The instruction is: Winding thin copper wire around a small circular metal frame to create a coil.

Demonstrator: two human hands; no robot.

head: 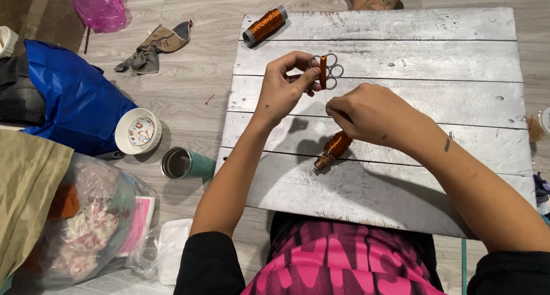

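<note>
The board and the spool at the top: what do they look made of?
The board looks like wooden planks painted grey-white; seams and worn patches show. The spool seems wound with shiny copper-coloured wire, likely metal, on a grey core, possibly plastic.

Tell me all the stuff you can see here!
board: 1, whitewashed wood, on the floor
ring piece: 1, silver rings with copper wire wound on, held above the board
wire spools: 2, copper; one at the board's top edge, one under the right hand
cup: 1, teal, floor left of board
bowl: 1, white, beside the cup
tarp: 1, blue, far left
pink bag: 1, top left
rag: 1, grey-brown, floor
left hand: 1, fingers pinching the ring piece
right hand: 1, closed, over the board
</note>
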